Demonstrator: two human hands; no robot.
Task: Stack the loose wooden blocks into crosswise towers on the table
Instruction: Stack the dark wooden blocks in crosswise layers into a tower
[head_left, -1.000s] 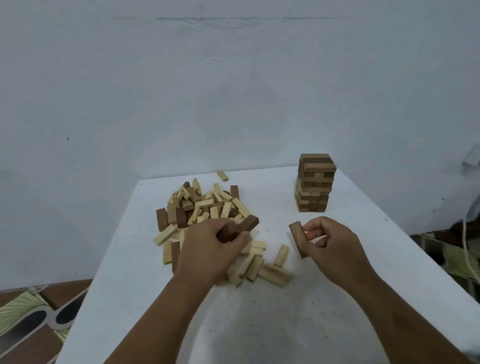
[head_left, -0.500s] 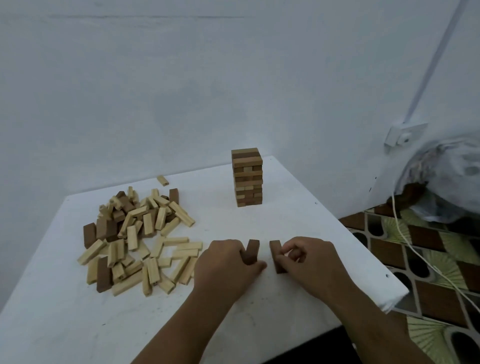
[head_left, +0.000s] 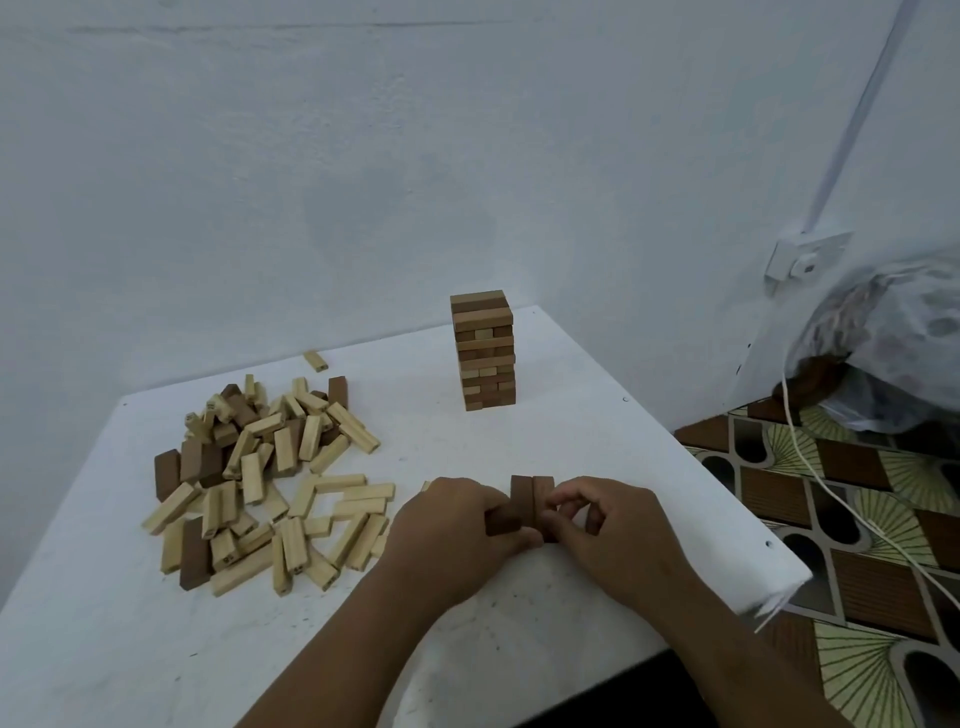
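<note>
Both hands, left (head_left: 457, 525) and right (head_left: 605, 525), curl around dark blocks (head_left: 530, 499) pressed together.

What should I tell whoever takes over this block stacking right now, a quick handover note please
Left hand grips one dark block; right hand pinches the outer of two dark blocks lying side by side on the table.
Done: one crosswise tower stands at the far side.
Left: finish this first layer of a new tower, then work through the loose pile at the left, which is still large.
</note>
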